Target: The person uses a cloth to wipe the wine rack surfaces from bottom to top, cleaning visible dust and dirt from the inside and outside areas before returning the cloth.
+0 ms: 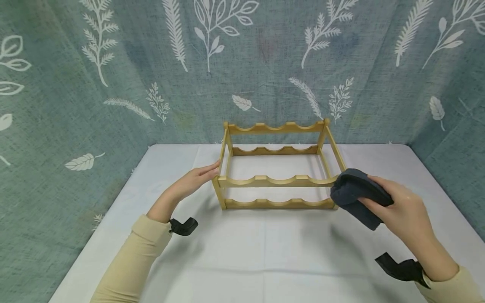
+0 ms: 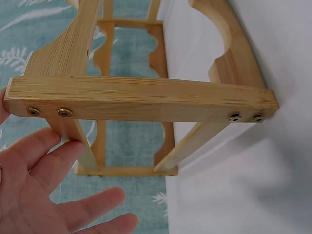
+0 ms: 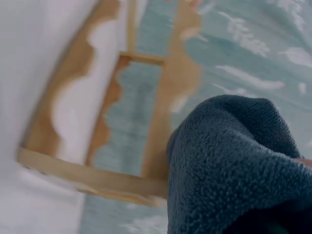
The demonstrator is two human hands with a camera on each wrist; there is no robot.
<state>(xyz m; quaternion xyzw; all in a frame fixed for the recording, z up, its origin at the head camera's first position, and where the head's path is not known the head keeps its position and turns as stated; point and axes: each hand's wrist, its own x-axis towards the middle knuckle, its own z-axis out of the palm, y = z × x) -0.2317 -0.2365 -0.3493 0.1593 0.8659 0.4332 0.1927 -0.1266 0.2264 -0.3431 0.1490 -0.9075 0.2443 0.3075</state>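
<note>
A pale wooden bottle rack [image 1: 278,182] with scalloped rails stands on the white cloth. At its top left front corner is my left hand [image 1: 195,180]; a fingertip and two fingers [image 2: 58,163] lie on either side of the post end, holding it, while the other fingers stretch out free. My right hand [image 1: 403,206] grips a folded dark blue towel [image 1: 354,194] between thumb and fingers. The towel is beside the rack's front right corner and hides part of it in the head view. Most of the right hand is hidden by the towel [image 3: 229,161] in the right wrist view.
White cloth [image 1: 261,256] covers the table. A teal curtain [image 1: 265,92] printed with white leaves hangs behind the rack and at both sides. Black straps [image 1: 183,226] are on both wrists.
</note>
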